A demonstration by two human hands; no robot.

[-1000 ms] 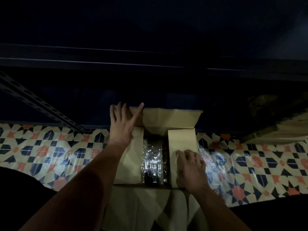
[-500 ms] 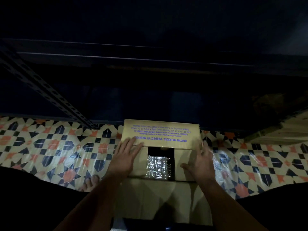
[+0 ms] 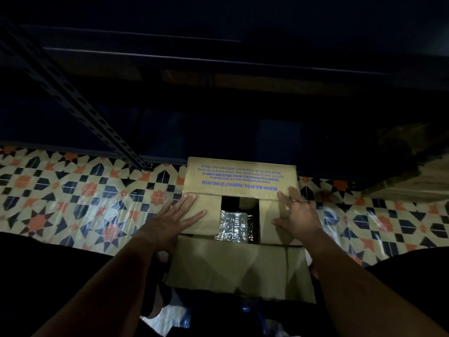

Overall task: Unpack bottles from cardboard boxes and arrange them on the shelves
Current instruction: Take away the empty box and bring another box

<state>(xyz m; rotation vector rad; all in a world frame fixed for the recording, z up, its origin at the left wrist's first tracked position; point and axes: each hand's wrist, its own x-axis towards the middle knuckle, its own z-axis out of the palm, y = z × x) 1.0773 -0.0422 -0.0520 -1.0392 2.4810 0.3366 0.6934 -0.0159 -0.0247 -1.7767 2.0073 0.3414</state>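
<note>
A brown cardboard box (image 3: 240, 178) with blue print sits on the patterned floor in front of me, its far flap folded up. My left hand (image 3: 175, 220) lies flat with straight fingers on the left inner flap. My right hand (image 3: 297, 216) presses with spread fingers on the right inner flap. Between the two flaps a gap shows a shiny plastic-wrapped pack (image 3: 234, 226) of what may be bottles inside the box. The near flap (image 3: 238, 268) hangs toward me.
A dark metal shelf unit fills the upper view, with a perforated upright post (image 3: 80, 100) on the left reaching the tiled floor (image 3: 73, 198). Wooden or cardboard items (image 3: 413, 181) sit at the right. My legs are in shadow below.
My left hand came down from the far flap onto the left inner flap. My right hand moved from the right flap's near edge to farther up it. The far flap now shows its printed side.
</note>
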